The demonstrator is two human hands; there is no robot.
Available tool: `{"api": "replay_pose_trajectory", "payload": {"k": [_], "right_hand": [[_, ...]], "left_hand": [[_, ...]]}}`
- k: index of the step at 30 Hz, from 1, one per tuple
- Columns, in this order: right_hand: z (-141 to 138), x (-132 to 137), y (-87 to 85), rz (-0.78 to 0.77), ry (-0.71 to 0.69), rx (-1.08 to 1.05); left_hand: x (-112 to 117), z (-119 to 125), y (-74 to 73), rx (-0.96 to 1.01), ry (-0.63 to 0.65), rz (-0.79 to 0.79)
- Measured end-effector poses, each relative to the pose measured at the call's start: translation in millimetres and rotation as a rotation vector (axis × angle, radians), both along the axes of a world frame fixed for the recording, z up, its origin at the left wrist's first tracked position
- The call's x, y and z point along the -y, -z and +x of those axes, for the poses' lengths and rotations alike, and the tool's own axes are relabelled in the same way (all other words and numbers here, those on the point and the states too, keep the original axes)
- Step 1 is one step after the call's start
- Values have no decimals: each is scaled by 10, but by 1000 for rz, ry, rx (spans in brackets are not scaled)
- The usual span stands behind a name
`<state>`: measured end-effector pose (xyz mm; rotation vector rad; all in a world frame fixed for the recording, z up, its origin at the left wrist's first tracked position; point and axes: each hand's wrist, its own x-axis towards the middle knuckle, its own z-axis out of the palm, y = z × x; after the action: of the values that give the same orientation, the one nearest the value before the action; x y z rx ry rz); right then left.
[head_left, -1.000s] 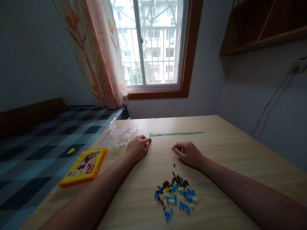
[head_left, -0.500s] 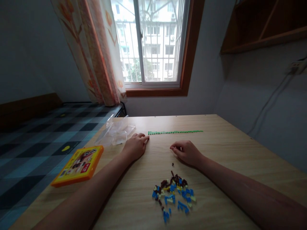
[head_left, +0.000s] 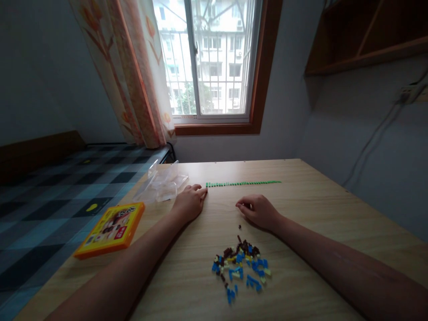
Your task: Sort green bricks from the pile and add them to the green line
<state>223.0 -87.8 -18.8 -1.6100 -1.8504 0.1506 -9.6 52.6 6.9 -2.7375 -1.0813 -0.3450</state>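
My left hand point(head_left: 189, 203) lies on the table with fingers stretched out. Its fingertips touch a tiny dark brown brick point(head_left: 206, 191), just below the left end of a long row of small green bricks point(head_left: 234, 183). To the right, my right hand point(head_left: 257, 210) rests on its side, fingers curled in and nothing visible in them. A single dark brick point(head_left: 240, 227) lies below it. Nearer to me is a loose pile of blue, brown, yellow and cream bricks point(head_left: 240, 263).
A yellow-orange box point(head_left: 110, 229) with a printed lid lies left of my left forearm. Clear plastic packaging point(head_left: 163, 183) sits at the table's far left. A checkered bed point(head_left: 50, 200) borders the wooden table point(head_left: 314, 214) on the left, and a window point(head_left: 217, 62) is ahead.
The view has shifted very slightly. Both hands and the bricks stay essentially where they were.
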Motion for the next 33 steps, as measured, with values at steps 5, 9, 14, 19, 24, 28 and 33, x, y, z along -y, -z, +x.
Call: {"api": "replay_pose_trajectory", "payload": {"k": [5, 9, 14, 19, 24, 28, 33], "right_hand": [[5, 5, -4, 22, -10, 2], [-5, 26, -29, 50, -92, -50], [31, 51, -70, -5, -305, -139], [120, 49, -63, -116, -439, -208], [140, 67, -49, -121, -469, -204], [100, 109, -67, -163, -441, -265], [-86, 217, -136, -168, -461, -400]], "left_hand": [[-16, -14, 29, 32, 10, 5], [-36, -17, 53, 46, 21, 2], [-55, -21, 65, 57, 16, -9], [2, -58, 63, 196, 107, -41], [200, -7, -51, 325, 305, -420], [376, 53, -256, 36, 471, -1021], [550, 88, -451, -271, 441, -981]]}}
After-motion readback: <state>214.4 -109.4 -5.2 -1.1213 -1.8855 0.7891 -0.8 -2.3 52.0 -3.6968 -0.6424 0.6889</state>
